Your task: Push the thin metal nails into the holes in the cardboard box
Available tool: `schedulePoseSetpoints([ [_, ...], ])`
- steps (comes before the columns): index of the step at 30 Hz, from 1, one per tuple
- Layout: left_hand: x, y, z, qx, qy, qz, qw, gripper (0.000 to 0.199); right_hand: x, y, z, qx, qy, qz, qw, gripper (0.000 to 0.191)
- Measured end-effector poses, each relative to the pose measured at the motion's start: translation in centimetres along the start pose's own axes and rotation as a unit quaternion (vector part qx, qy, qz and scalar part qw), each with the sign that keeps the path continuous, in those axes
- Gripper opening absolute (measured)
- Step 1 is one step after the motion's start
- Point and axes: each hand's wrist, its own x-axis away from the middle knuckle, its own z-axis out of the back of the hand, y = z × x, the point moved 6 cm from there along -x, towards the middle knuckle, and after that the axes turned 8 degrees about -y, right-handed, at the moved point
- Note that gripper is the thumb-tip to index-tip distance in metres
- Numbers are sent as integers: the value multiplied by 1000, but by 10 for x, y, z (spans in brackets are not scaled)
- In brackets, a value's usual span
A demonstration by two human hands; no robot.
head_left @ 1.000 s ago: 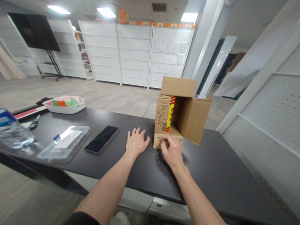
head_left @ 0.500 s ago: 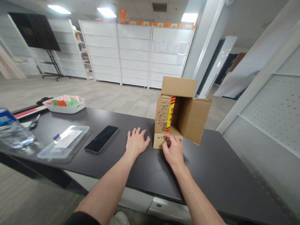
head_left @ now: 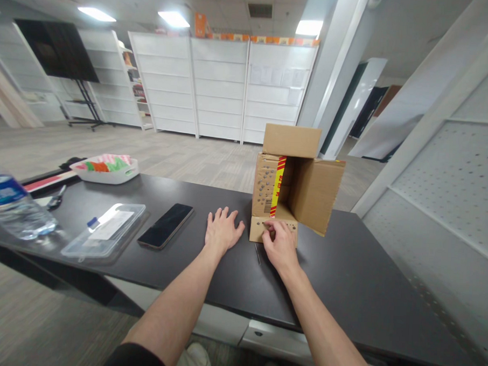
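Note:
An open cardboard box (head_left: 326, 194) stands on the dark table, its opening facing me and its flaps spread. Small dark holes or studs dot its left flap and its lower front flap (head_left: 258, 233). My right hand (head_left: 280, 244) is at that lower flap, thumb and fingers pinched together; whatever lies between the fingertips is too small to make out. A thin dark stick (head_left: 257, 254) lies on the table just left of it. My left hand (head_left: 222, 230) rests palm down on the table, fingers spread, holding nothing.
Left of my left hand lie a black phone (head_left: 166, 226) and a clear plastic case (head_left: 106, 231). Farther left are a water bottle (head_left: 14, 208) and a white basket (head_left: 107, 177) with colourful contents. A perforated panel (head_left: 450, 176) borders the table's right side.
My right hand has shifted slightly to the left along the lower flap. My left hand and the box have stayed about where they were.

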Motion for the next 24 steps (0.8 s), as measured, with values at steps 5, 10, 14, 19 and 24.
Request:
schedulePoseSetpoints([
  [5, -1, 0, 0, 5, -13, 4, 1000, 52, -1, -1, -1, -21, -1, 14, 1000, 23],
  [10, 1, 1, 2, 4, -14, 4, 1000, 52, -1, 2, -3, -47, 1, 18, 999, 21],
  [14, 1, 1, 3, 2, -15, 3, 1000, 52, 0, 4, -4, -73, 3, 7, 997, 19],
  [19, 1, 1, 2, 1, -7, 0, 1000, 52, 0, 6, -4, -93, 5, -4, 996, 15],
  [24, 1, 0, 1, 3, -9, 0, 1000, 52, -1, 7, -4, -96, 3, -9, 995, 14],
])
